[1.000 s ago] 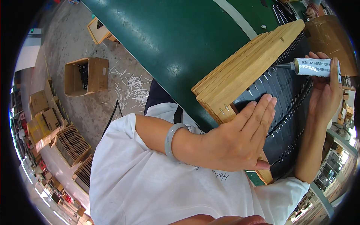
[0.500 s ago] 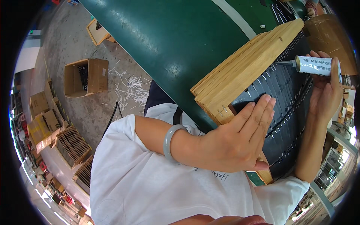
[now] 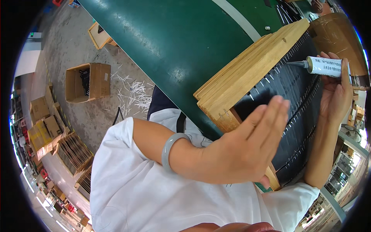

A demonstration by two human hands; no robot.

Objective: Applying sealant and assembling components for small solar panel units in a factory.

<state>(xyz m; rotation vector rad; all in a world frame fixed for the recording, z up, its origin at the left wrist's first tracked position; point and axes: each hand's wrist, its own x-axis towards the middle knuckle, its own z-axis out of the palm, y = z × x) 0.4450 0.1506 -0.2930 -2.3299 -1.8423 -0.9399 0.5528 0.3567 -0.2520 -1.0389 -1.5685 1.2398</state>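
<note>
My right hand [image 3: 335,94] is wrapped round a white glue tube [image 3: 326,66] with a long grey nozzle. The nozzle points left, its tip over a row of black parts [image 3: 278,79] near the wooden edge; contact cannot be told. Several rows of these black parts, with thin silvery pins sticking out, fill a wooden frame [image 3: 257,75]. My left hand [image 3: 247,145], with a pale bangle [image 3: 168,152] at the wrist, is stretched flat with fingers straight above the near part of the frame. It holds nothing visible and hides some of the black parts.
The frame rests on a green table [image 3: 166,50]. Beyond it are a brown cardboard piece [image 3: 336,42] and a small white cap [image 3: 267,28]. On the floor at left stand a cardboard box [image 3: 88,83] and scattered white strips [image 3: 139,94]. Another person's hand [image 3: 317,5] shows far right.
My left hand has lifted a little, its fingers now blurred slightly and tilted more upright. The tube and its nozzle have moved slightly right along the row, still in my right hand.
</note>
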